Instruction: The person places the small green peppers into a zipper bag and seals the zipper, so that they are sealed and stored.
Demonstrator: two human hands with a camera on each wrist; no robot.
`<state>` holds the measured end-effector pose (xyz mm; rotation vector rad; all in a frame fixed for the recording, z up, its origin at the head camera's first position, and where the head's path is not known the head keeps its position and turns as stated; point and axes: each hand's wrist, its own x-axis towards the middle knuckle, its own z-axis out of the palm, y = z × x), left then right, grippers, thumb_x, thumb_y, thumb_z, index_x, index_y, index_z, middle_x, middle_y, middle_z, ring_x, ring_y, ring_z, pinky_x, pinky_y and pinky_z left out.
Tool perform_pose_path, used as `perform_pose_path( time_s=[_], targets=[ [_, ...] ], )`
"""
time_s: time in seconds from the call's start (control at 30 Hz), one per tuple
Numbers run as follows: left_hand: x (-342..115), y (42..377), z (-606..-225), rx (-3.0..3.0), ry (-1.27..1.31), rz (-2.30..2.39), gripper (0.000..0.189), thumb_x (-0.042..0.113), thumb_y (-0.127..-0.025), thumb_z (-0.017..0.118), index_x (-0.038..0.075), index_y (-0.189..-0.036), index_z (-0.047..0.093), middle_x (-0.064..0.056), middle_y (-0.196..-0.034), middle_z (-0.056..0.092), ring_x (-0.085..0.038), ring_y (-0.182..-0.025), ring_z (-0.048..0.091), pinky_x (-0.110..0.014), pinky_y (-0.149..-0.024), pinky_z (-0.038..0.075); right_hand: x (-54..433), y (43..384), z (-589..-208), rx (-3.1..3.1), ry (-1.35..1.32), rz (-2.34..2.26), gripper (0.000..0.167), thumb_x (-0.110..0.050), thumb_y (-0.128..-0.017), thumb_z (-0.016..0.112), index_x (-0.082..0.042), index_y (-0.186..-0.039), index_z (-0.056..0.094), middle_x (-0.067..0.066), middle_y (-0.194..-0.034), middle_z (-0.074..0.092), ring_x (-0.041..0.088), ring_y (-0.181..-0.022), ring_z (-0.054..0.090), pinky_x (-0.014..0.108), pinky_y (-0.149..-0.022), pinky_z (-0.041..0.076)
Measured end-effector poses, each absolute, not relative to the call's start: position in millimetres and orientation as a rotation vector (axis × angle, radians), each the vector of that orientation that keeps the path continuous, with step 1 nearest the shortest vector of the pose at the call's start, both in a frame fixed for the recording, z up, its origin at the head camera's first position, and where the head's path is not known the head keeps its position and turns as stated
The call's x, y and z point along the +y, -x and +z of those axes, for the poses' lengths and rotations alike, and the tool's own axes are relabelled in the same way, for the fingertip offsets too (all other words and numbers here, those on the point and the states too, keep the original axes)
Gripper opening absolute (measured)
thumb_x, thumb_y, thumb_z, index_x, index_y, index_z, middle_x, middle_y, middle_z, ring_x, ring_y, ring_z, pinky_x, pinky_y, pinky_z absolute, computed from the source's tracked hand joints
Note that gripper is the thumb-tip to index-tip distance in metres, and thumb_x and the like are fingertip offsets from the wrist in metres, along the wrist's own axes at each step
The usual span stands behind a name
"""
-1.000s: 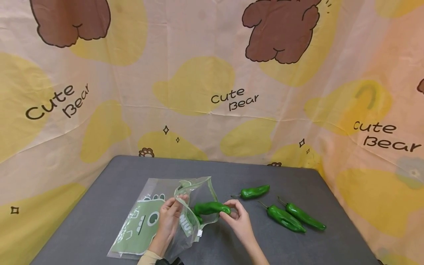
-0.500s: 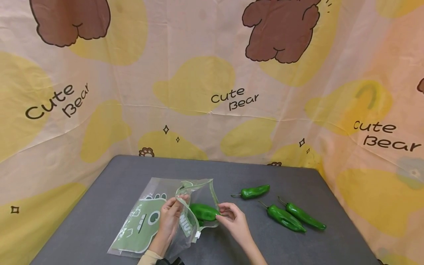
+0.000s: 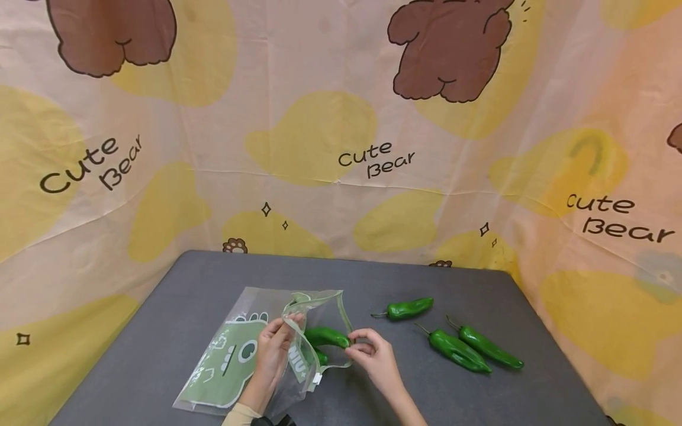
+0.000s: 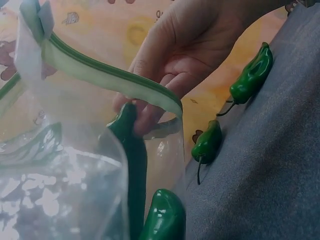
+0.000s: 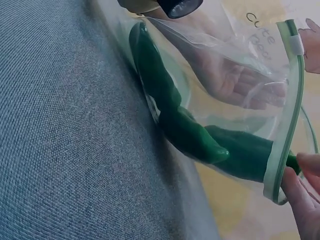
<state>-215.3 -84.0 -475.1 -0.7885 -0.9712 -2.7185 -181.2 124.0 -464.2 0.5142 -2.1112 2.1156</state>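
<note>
One green pepper (image 3: 326, 336), lower centre of frame, mostly inside clear bag (image 3: 215, 376).
Long axis near-level, held end pointing right; right hand (image 3: 377, 356) pinches that end, fingertips narrow; left hand (image 3: 273, 349) grips bag edge.

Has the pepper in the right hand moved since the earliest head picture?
Yes. The held pepper has gone left in the head view, deeper into the bag, away from the unmoved farthest loose pepper.

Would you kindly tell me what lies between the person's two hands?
The head view shows the bag's mouth, the pinched pepper and part of another pepper between the left hand and right hand.
</note>
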Motion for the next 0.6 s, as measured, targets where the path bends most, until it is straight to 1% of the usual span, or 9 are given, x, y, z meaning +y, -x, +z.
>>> perform_pose_path(
  time_s=[0.1, 0.17, 0.27, 0.4, 0.6],
  targets=[
    [-83.3, 216.0, -475.7, -0.961, 0.803, -2.715, 0.037, -0.012, -0.092, 0.033, 0.003, -0.096, 0.066, -0.011, -0.097, 0.065, -0.021, -0.096, 0.060, -0.026, -0.087, 0.044, 123.9, 180.7, -462.6, -2.165, -0.644, 2.078, 0.032, 0.010, -0.081, 0.058, 0.014, -0.112, 0.050, 0.031, -0.111, 0.050, 0.034, -0.095, 0.058, 0.027, -0.073, 0.052],
    [-82.8, 216.2, -476.6, -0.960, 0.802, -2.717, 0.038, -0.013, -0.092, 0.032, 0.003, -0.096, 0.066, -0.011, -0.097, 0.065, -0.022, -0.096, 0.059, -0.027, -0.088, 0.043, 123.2, 179.1, -459.4, -2.197, -0.769, 2.050, 0.037, 0.013, -0.083, 0.053, 0.017, -0.118, 0.043, 0.034, -0.119, 0.044, 0.040, -0.104, 0.050, 0.029, -0.079, 0.050],
    [-82.4, 215.7, -477.4, -0.970, 0.788, -2.719, 0.038, -0.013, -0.092, 0.032, 0.003, -0.095, 0.067, -0.011, -0.097, 0.065, -0.022, -0.096, 0.059, -0.028, -0.089, 0.043, 121.6, 178.3, -458.7, -2.261, -0.907, 2.011, 0.043, 0.014, -0.086, 0.048, 0.019, -0.125, 0.033, 0.035, -0.127, 0.035, 0.043, -0.112, 0.041, 0.030, -0.086, 0.045],
    [-82.6, 215.4, -477.2, -0.973, 0.782, -2.717, 0.038, -0.012, -0.092, 0.033, 0.004, -0.095, 0.067, -0.010, -0.097, 0.065, -0.021, -0.096, 0.060, -0.027, -0.088, 0.043, 120.8, 180.7, -466.2, -2.256, -0.980, 2.011, 0.045, 0.012, -0.087, 0.048, 0.019, -0.128, 0.029, 0.034, -0.130, 0.032, 0.040, -0.116, 0.037, 0.032, -0.091, 0.040],
    [-82.8, 215.5, -476.2, -0.988, 0.776, -2.710, 0.038, -0.012, -0.092, 0.033, 0.005, -0.094, 0.067, -0.009, -0.096, 0.066, -0.020, -0.094, 0.060, -0.022, -0.082, 0.047, 119.7, 181.0, -466.6, -2.233, -1.023, 1.923, 0.043, 0.015, -0.085, 0.048, 0.019, -0.125, 0.034, 0.035, -0.125, 0.037, 0.039, -0.115, 0.040, 0.037, -0.091, 0.039]
  ],
)
